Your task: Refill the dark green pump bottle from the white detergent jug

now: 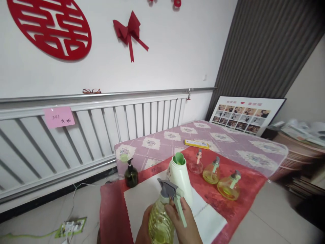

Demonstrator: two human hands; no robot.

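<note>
At the near edge of the table I hold a clear spray bottle (159,222) of yellowish liquid, with a grey and light green trigger head. My left hand (144,225) is wrapped round the bottle's left side, partly hidden behind it. My right hand (186,222) has its fingers closed at the neck and trigger of the spray head (169,189). Just behind the bottle stands a white jug-like bottle (183,179) with a green funnel-like piece (179,158) in its mouth. A white cloth (212,220) lies beneath on a red cloth.
Three spray bottles stand to the right: one pink-topped (195,165), two grey-topped with yellow liquid (211,175), (228,190). A dark pump bottle (131,178) is at left, near a light green cap (124,158). A yellow case (196,144) lies further back. A radiator (142,118) lines the wall.
</note>
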